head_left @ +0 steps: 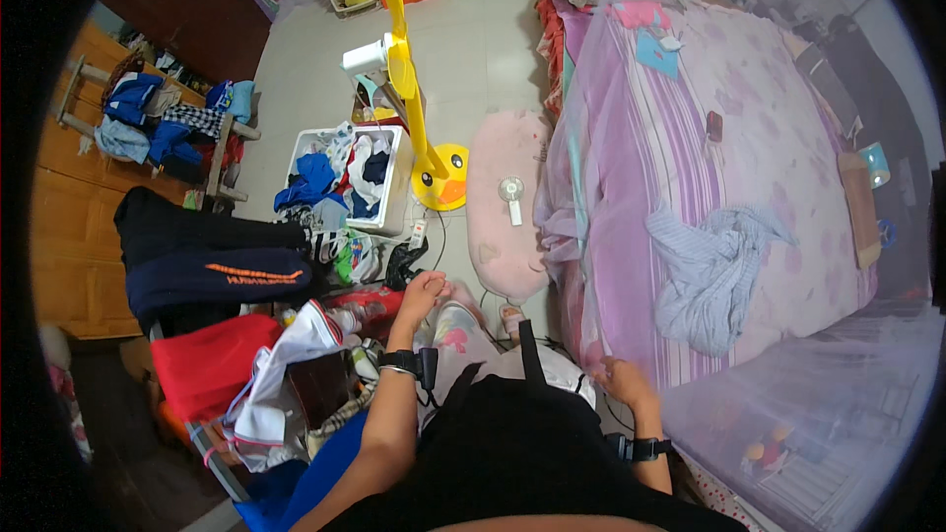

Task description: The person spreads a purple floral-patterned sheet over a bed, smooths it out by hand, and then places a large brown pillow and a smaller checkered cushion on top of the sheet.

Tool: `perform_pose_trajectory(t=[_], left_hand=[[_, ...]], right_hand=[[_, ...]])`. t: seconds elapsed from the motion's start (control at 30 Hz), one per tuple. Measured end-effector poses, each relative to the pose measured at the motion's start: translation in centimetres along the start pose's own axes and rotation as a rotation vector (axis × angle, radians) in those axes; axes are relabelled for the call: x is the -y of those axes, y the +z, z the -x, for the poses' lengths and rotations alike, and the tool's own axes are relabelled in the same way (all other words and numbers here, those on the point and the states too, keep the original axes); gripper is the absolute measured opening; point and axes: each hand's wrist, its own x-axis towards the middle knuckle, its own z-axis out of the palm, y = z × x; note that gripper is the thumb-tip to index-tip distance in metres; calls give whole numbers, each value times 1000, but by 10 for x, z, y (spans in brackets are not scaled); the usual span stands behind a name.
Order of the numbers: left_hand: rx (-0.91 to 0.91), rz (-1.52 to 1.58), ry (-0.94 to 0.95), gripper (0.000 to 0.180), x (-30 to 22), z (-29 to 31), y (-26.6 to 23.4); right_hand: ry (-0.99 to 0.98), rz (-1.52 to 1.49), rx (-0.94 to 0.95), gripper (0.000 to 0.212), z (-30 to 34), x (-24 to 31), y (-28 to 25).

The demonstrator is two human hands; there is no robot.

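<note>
The person's right hand point(623, 379) hangs near lilac netting point(609, 271) along the bed point(788, 177), fingers bent; whether it pinches anything cannot be told. Farther out, the left hand point(425, 298) curls loosely near a black bag point(403, 264), its grip unclear. Beyond, a pink mat point(501, 266) bears a handheld fan point(512, 205), beside a duck-faced stand point(439, 179).

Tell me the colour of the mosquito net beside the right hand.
Sheer pale purple; the mosquito net shows best in the head view.
</note>
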Motion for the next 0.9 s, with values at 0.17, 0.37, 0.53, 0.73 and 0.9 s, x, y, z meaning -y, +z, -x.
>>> perform_pose_trajectory(t=[0.17,0.37,0.53,0.73,0.9], left_hand=[[-24,1,186,19,-80,-73,-39],[-110,98,600,25,-226,-140,-92],[-86,39,783,49,-307,-179,-108],[-145,-352,629,57,-337,-215,-134],[-125,-294,612,52,-345,-221,-149]], right_hand=[[130,-89,-105,37,-32,16,-3],[98,-48,-33,42,-91,83,-41],[-19,-200,68,44,-148,114,-53],[118,-14,298,45,-178,166,-77],[70,-198,158,39,-203,148,-59]])
